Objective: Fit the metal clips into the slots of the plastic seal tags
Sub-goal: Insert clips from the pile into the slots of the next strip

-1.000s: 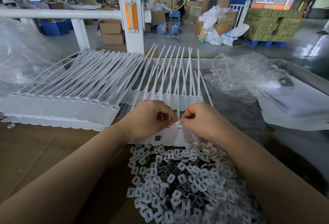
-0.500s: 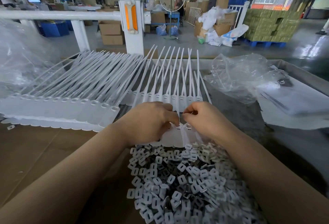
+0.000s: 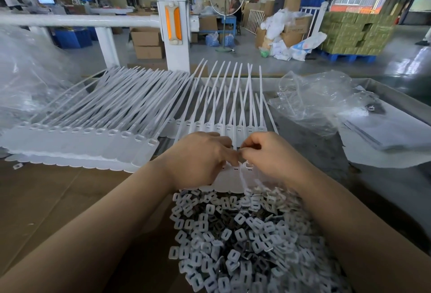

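- Row of seal tags lies left of the hands, heads toward the camera, straps fanned away; its far-left end runs out of view.
- Second tag row lies just behind the hands; the hands hide its near part.
- Clip pile lies just before the hands, between the forearms; its lower edge is cut off.
- Crumpled plastic bag lies right of the hands, behind them.
- Left hand has curled fingers pressed to a tag head; grip hidden.
- Right hand pinches fingertips at the same spot; any clip held cannot be made out.
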The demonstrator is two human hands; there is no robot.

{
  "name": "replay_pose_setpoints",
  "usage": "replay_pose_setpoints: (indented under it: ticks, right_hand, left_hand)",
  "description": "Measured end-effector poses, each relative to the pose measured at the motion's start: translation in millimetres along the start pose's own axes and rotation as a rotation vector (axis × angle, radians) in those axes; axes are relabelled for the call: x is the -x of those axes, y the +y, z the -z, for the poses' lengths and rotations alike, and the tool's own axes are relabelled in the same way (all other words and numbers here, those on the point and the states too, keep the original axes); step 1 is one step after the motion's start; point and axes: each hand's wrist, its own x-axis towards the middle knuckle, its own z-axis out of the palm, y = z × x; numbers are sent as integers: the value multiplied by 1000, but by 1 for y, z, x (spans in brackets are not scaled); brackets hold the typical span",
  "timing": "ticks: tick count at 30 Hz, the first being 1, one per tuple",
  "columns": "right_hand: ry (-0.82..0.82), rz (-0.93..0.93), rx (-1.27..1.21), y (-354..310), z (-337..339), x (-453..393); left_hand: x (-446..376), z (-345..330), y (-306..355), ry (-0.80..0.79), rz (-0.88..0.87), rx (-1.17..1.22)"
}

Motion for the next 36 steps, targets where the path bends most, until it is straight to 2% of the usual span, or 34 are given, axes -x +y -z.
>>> replay_pose_setpoints:
  ticks: [3, 7, 10, 14, 17, 22, 31, 36]
  right_hand:
    - [-133, 112, -12, -5, 8, 6]
    - [-470, 302, -16, -16, 11, 17]
    - [-636, 366, 43, -23, 8, 22]
    - [-765, 392, 7, -29, 5, 27]
    - [-778, 426, 76, -31, 0, 29]
    - [-707, 418, 149, -33, -1, 30]
    - [-675, 396, 40, -27, -3, 28]
    - [-599, 362, -27, -20, 9, 21]
  left_hand:
    - [3, -4, -6, 5, 89, 156]
    - [10, -7, -15, 8, 156, 386]
    - [9, -8, -13, 26, 162, 395]
    - [9, -7, -10, 48, 173, 392]
    - [9, -8, -8, 62, 179, 399]
    - [9, -8, -8, 64, 193, 395]
    - [10, -8, -9, 61, 181, 365]
    - [12, -5, -12, 66, 196, 343]
